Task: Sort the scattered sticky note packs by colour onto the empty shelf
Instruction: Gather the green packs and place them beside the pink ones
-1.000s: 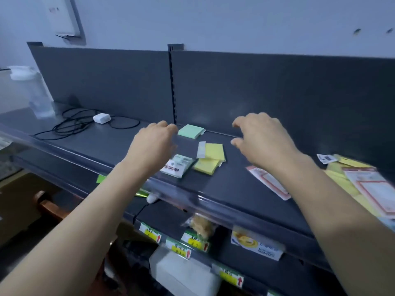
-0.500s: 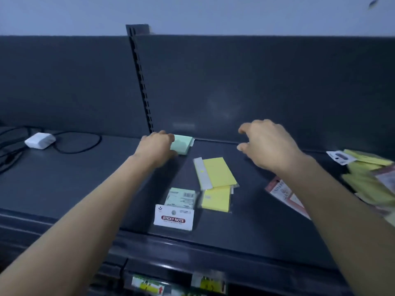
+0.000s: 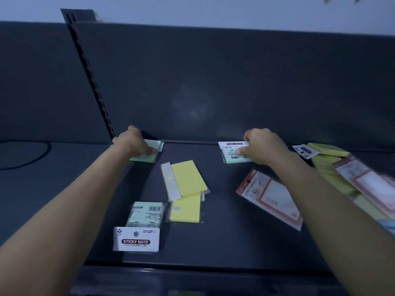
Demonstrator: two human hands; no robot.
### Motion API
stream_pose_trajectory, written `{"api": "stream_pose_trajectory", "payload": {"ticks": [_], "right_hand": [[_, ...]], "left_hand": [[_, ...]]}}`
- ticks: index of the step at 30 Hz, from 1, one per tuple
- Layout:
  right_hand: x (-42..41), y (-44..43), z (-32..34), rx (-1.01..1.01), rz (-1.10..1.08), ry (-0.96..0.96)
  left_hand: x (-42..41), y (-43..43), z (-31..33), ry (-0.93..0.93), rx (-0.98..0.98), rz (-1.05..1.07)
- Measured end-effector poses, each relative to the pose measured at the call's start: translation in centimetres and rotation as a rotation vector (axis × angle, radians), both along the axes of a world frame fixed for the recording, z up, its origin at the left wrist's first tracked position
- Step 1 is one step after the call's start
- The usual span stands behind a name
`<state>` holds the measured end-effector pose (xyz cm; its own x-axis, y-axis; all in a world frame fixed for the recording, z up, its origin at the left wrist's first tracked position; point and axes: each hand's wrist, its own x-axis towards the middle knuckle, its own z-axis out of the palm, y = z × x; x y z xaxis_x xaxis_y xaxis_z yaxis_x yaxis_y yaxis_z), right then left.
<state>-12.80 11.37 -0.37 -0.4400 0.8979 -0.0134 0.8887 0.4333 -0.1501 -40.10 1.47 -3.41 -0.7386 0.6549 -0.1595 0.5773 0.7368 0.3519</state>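
Sticky note packs are scattered all over the dark grey metal shelf. Both bare arms reach straight forward. The left hand is behind and to the left of the big flat yellow pack, fingers curled down over a plain pale green pack with the thumb tip on top of it. The right hand is behind and to the right of the yellow one, thumb and curled fingers pinching a mint green pack with a white header card.

Behind all that there's a dark back panel, with a slotted upright up left, a pale wall above, and a black cable way off left.

Also on the shelf:
- A smaller yellow pack is tucked under the big one's near end.
- A green pack with a "STICKY NOTE" card sits front-left of it.
- A red-bordered "UNIVERSITY" pack lies to its right.
- A blurry heap of yellow packs is further right.
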Motion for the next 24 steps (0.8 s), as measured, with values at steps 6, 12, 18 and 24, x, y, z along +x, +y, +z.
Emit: {"api": "stream_pose_trajectory", "payload": {"ticks": [6,12,18,24], "right_hand": [[-1.2,2.4,-1.9,-0.187,-0.057,0.008],[-3.2,3.8,-1.9,-0.325,-0.161,0.002],[-2.9,3.4,-1.6,-0.263,-0.146,0.129],[-0.4,2.3,-0.6,-0.172,0.002,0.513]], "left_hand": [[1.0,-0.8,1.0,-0.024,0.051,0.03],[4.3,-3.3,4.5,-0.067,0.395,-0.121],[8.8,-5.2,7.0,-0.02,0.532,-0.165],[14.5,-7.1,8.1,0.007,0.588,-0.168]]}}
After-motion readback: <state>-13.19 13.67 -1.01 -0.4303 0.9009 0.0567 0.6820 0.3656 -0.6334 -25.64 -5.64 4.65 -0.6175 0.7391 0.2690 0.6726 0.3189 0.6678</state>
